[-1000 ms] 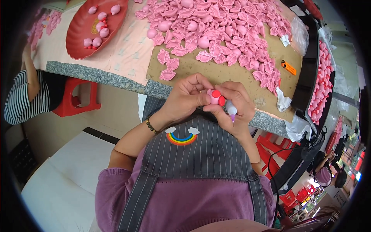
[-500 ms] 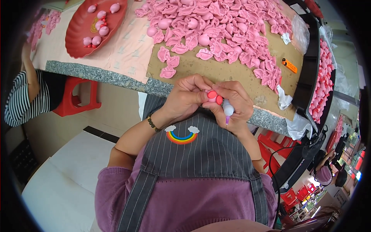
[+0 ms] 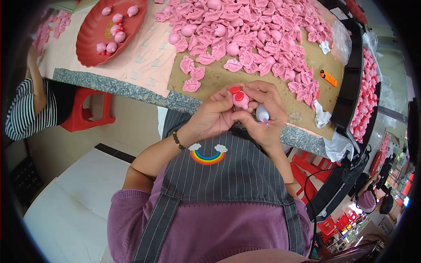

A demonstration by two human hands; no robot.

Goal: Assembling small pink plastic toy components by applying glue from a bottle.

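Above the table's front edge, my left hand is closed on a small pink figure with a rounded body and two red oval parts on top. The fingertips of my right hand reach the same figure from the other side. Tucked in my right palm is a small white squeeze bottle with a thin purple tip pointing down toward me. Beyond my hands lies a big heap of pink molded shell pieces, mixed with round pink ones.
A red scalloped tray at the far left carries several pink and red figures. An orange lighter and crumpled tissue lie to the right. Beside them, a black tray holds many pink and red pieces. A co-worker's striped sleeve shows far left.
Between my fingers the pink figure has turned, its red parts now facing up and its rounded end toward me. The bottle in my right hand has shifted slightly right.
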